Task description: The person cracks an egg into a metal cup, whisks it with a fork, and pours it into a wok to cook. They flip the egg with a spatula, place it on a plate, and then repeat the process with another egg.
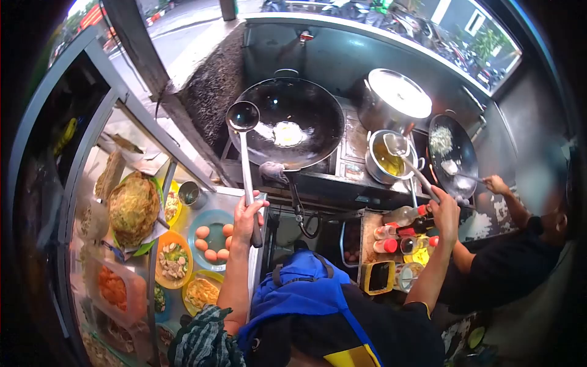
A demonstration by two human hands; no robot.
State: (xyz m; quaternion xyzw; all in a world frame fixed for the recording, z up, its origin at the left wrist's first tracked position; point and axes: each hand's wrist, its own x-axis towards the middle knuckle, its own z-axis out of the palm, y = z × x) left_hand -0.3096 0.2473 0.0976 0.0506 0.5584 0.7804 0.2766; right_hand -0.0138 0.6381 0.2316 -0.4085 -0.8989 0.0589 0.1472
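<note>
My left hand [246, 219] is closed around the dark handle of a long ladle [246, 159]. The ladle's round bowl sits over the left rim of a big black wok [318, 110]. An egg [287, 133] lies in the wok, white and partly spread. My right hand [445, 211] grips the wooden handle of a second, smaller ladle [397, 145]. That ladle's bowl is over a small metal pot [370, 160] of yellowish liquid.
A co-worker's hand [496, 184] holds a spatula in another wok [469, 144] at right. Behind the small pot stands a tall lidded pot [391, 92]. Sauce bottles [385, 246] crowd a shelf below. At left are a blue plate of eggs [197, 227] and several food bowls.
</note>
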